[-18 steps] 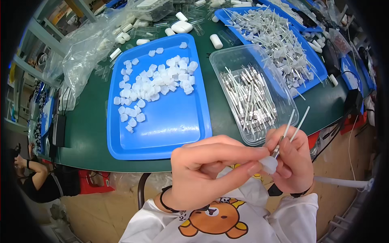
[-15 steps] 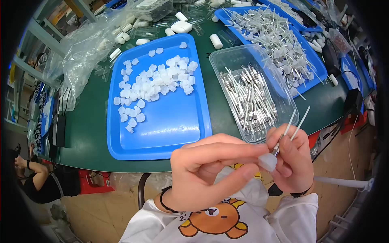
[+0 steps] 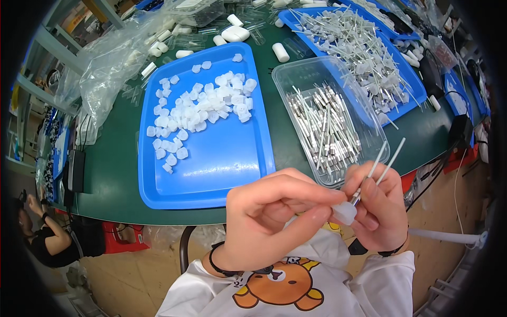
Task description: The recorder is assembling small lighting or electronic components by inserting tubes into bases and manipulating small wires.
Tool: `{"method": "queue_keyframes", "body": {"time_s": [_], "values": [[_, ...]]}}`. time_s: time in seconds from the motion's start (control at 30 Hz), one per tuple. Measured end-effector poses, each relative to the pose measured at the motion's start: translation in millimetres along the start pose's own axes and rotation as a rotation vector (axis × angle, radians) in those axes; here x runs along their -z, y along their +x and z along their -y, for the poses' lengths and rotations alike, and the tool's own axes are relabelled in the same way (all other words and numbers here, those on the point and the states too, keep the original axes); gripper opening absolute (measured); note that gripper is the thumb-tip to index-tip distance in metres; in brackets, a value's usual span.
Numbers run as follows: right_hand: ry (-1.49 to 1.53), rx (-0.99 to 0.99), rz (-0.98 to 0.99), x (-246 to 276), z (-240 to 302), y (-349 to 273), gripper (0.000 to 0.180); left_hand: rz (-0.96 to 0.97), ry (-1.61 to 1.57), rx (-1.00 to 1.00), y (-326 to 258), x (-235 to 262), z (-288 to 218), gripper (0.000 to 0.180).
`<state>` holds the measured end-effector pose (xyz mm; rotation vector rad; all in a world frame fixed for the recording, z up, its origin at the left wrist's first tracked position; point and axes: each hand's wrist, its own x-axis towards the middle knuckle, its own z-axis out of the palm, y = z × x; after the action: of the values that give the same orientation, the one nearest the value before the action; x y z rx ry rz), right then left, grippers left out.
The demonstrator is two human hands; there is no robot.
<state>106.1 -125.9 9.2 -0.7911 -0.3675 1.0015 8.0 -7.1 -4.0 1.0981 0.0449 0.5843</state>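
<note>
My right hand (image 3: 381,208) is closed round two thin pale rods (image 3: 389,162) that stick up past its thumb and index finger. At their lower end a short metal part shows, and a translucent white plastic cap (image 3: 345,213) sits against it. The thumb and index fingertips of my left hand (image 3: 280,216) pinch this cap from the left. How far the cap is on the metal end is hidden by the fingers. Just beyond my hands stands a clear plastic box (image 3: 290,87) holding many metal-ended rods (image 3: 325,127).
A blue tray (image 3: 211,179) with loose white caps (image 3: 203,105) lies left of the box. Behind the box, another blue tray (image 3: 417,87) is heaped with capped rods (image 3: 364,53). White cylinders (image 3: 280,52) and a plastic bag (image 3: 105,79) lie farther back. Another person (image 3: 50,232) is at far left.
The cap and my left fingertips have shifted slightly left and down. My right hand keeps hold of the rods, nearly in place. The other person's arm at far left has moved.
</note>
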Motion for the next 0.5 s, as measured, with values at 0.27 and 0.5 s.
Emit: {"method": "queue_keyframes", "body": {"time_s": [0.27, 0.5], "values": [[-0.44, 0.29, -0.053, -1, -7, -6, 0.011, 0.12, -0.029, -0.05, -2, 12, 9, 0.024], [-0.522, 0.409, -0.027, 5, -20, -11, 0.014, 0.082, -0.04, -0.088, -6, 12, 17, 0.022]]}}
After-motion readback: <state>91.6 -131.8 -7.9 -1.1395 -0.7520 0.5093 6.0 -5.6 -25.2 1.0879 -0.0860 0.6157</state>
